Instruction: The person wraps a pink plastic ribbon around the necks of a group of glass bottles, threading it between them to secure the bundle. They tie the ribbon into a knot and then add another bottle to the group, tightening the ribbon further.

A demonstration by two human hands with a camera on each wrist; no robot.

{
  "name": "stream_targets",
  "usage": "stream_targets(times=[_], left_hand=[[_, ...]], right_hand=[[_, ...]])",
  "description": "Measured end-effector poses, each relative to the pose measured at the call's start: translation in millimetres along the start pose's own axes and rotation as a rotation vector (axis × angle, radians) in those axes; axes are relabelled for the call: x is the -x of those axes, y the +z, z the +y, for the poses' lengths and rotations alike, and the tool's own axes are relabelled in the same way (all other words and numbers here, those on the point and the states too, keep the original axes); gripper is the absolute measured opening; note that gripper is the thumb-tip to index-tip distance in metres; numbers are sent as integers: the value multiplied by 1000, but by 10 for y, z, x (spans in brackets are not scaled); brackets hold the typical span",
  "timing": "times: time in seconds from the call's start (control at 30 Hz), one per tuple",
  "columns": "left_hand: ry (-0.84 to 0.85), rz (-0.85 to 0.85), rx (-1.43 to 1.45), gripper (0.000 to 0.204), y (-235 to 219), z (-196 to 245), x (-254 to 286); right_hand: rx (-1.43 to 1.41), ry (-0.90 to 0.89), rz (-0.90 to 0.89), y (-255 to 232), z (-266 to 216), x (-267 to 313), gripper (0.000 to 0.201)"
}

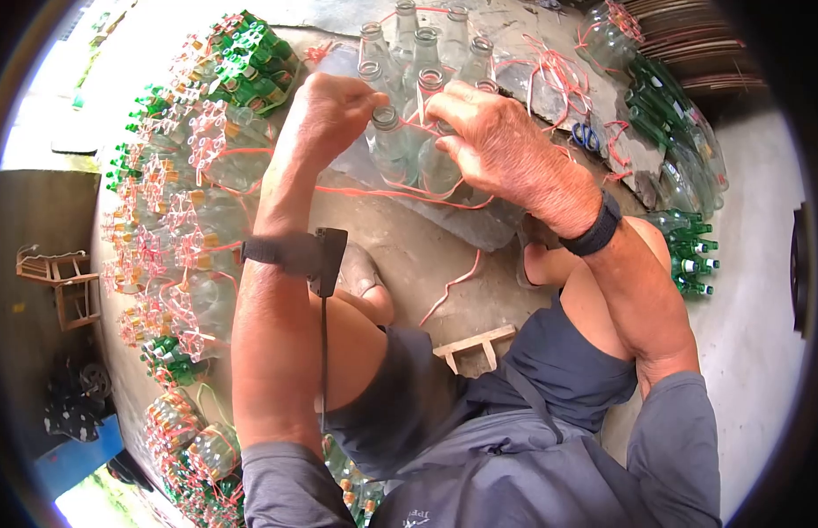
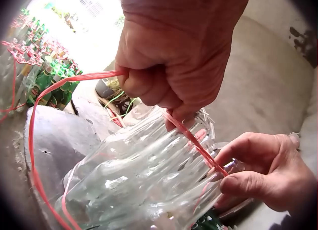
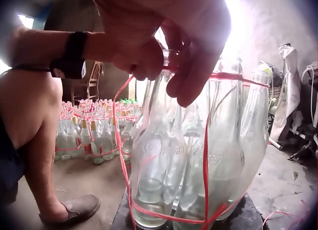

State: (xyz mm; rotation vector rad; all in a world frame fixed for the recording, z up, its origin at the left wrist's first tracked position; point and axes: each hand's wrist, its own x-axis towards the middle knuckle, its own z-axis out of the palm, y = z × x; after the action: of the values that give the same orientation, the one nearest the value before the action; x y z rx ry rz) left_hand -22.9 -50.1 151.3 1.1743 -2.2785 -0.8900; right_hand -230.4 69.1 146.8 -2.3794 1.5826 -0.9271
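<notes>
A cluster of several clear glass bottles (image 1: pixel 391 157) stands upright between my knees on a grey slab (image 1: pixel 479 224). Red plastic twine (image 2: pixel 198 149) loops round the necks and again low round the bodies. My left hand (image 1: pixel 332 119) is at the near-left neck, fingers curled tightly round the twine. From that fist one stretch runs taut to my right hand, and another hangs down the bottles' side. My right hand (image 1: pixel 506 145) bends over the necks at the right, thumb and fingers pinching the twine beside a neck (image 3: pixel 171 56). Part of its grip is hidden behind the fingers.
Bundled clear bottles (image 1: pixel 206 220) and green bottles (image 1: pixel 255 66) crowd the left side. Loose twine (image 1: pixel 558 79) and blue-handled scissors (image 1: pixel 586 136) lie right of the cluster. Green bottles (image 1: pixel 686 251) lie farther right. A small wooden stool (image 1: pixel 475 343) is beneath me.
</notes>
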Motion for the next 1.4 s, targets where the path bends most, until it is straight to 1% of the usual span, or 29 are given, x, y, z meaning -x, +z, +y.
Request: stream_targets(times=[0.07,0.17,0.23,0.27,0.33,0.37,0.4,0.47,0.53,0.67,0.87,0.93,1.0,1.07,1.2,1.33,1.4], left_hand=[[-1,-14,-4,22,37,22,47],[-20,-18,-10,23,131,91,133],[-89,-18,127,25,205,195,247],[-89,-21,128,25,259,239,295],[-90,50,191,28,385,316,382],[-141,36,230,30,437,337,412],[-169,68,305,29,506,377,449],[-245,51,368,28,578,444,501],[-217,72,445,27,674,455,535],[-212,78,473,26,712,471,553],[-204,88,488,24,703,487,589],[-207,85,479,23,705,483,603],[-117,148,473,20,744,453,620],[-119,172,504,19,779,449,654],[-143,230,594,17,822,465,717],[-152,233,522,16,744,548,820],[-202,241,523,16,709,583,852]], right_hand=[[7,-27,-23,-62,34,22,22],[30,-20,-52,-154,94,77,24],[54,-27,-50,-226,118,101,24],[54,-24,-51,-257,140,111,24],[98,-34,-30,-310,214,126,23],[101,-46,-6,-305,260,131,22],[105,-46,-5,-316,301,133,22],[102,-36,-8,-342,356,141,22],[96,-34,14,-339,370,136,21],[100,-27,51,-329,356,125,19],[95,38,14,-332,345,140,21],[88,30,14,-326,364,149,21],[82,20,12,-330,373,143,22],[84,28,-17,-338,367,143,23],[69,21,-10,-346,378,137,23],[82,12,-36,-384,376,131,22],[85,-1,-49,-393,394,135,22]])
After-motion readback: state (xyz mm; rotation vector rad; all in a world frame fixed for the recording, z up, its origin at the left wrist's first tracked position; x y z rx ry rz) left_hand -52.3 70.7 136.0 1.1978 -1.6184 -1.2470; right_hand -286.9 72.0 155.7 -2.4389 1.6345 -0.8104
